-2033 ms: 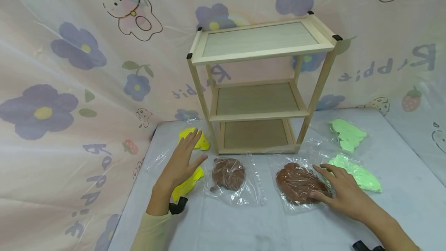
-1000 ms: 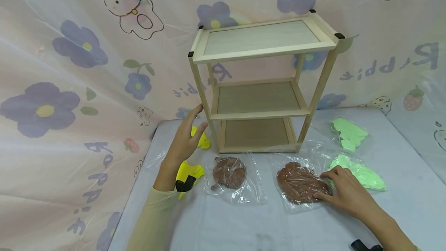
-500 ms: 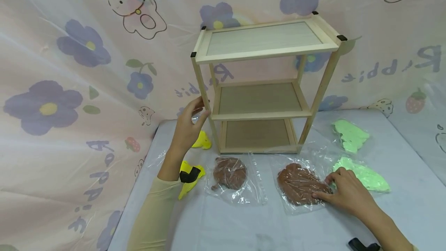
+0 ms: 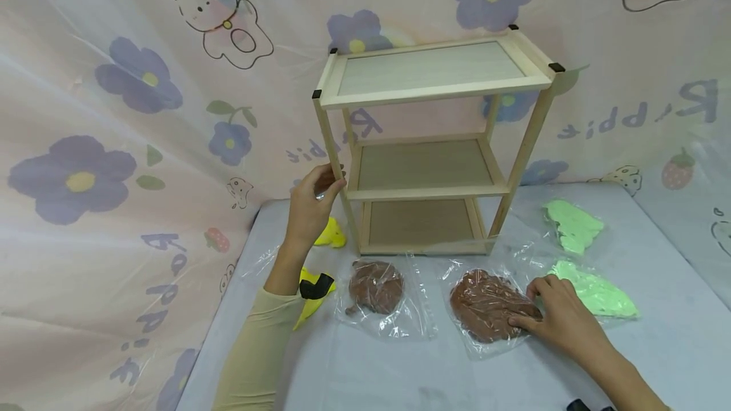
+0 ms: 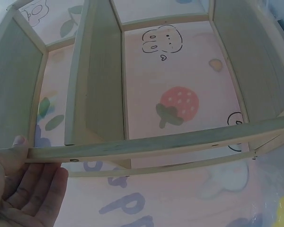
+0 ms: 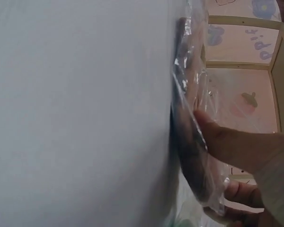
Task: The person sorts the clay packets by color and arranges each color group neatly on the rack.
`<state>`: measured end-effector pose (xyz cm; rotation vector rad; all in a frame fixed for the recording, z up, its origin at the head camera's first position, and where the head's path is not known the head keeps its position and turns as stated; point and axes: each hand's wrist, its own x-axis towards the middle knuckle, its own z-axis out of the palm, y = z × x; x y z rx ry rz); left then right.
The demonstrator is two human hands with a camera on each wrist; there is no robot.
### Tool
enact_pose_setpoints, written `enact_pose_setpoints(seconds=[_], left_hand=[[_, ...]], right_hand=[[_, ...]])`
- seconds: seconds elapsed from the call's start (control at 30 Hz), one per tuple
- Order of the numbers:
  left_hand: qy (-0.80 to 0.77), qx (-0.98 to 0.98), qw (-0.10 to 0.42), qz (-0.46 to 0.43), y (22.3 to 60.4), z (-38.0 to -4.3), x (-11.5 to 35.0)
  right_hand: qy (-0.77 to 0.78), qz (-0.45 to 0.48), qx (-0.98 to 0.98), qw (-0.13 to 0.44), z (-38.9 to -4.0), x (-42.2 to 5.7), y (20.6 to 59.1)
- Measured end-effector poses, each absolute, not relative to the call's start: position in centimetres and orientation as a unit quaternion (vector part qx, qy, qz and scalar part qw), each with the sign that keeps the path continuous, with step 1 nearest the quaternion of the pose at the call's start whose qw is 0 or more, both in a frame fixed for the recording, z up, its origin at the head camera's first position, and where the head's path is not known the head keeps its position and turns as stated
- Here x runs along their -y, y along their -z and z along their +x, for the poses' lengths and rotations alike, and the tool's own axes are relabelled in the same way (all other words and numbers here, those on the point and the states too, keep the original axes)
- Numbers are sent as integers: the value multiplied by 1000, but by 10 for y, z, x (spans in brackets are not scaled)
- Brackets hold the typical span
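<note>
A three-tier wooden shelf (image 4: 428, 193) stands at the back of the table. My left hand (image 4: 308, 205) holds its left front post at about the middle tier. In the left wrist view the thumb lies on one side of the post (image 5: 161, 144) and the fingers (image 5: 35, 191) curl behind it. My right hand (image 4: 562, 316) pinches the right edge of a clear bag of brown clay (image 4: 485, 306), thumb on the near side. In the right wrist view the bag (image 6: 191, 118) lies along the white tabletop between thumb and fingers.
A second bag of brown clay (image 4: 375, 287) lies left of the held one. Bagged yellow clay (image 4: 331, 233) lies by the left arm. Two bags of green clay, one nearer (image 4: 596, 290) and one farther (image 4: 573, 226), lie at right. A printed curtain (image 4: 143, 176) hangs behind.
My left hand has moved forward from over the yellow clay to the shelf's left post and taken hold of it. My right fingers have drawn in on the brown clay bag's edge.
</note>
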<state>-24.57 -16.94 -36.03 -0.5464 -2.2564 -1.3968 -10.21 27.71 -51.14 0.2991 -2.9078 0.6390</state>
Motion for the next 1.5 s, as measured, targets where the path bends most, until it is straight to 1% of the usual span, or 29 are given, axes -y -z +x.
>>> enact_pose_setpoints(seconds=[0.2, 0.4, 0.5, 0.73, 0.8, 1.07, 1.27, 1.4, 1.5], left_hand=[[501, 816, 210, -196, 360, -245, 168], [509, 813, 207, -190, 362, -246, 167], [511, 813, 208, -189, 362, -245, 167], [502, 817, 209, -190, 361, -245, 167], [501, 819, 207, -190, 361, -245, 167], [507, 820, 196, -181, 361, -243, 167], [506, 822, 194, -178, 363, -243, 167], [504, 823, 193, -177, 362, -243, 167], [506, 822, 194, -176, 362, -244, 167]], right_hand=[[-258, 78, 963, 10, -100, -275, 502], [-337, 91, 937, -10, -98, -276, 495], [-391, 107, 914, -30, -100, -280, 492], [-455, 87, 877, -126, -105, -287, 482], [-464, 87, 870, -140, -105, -287, 480], [-483, 138, 853, -142, -103, -283, 478], [-484, 156, 850, -135, -103, -281, 472], [-495, 172, 843, -121, -102, -279, 467], [-500, 178, 841, -99, -102, -277, 465]])
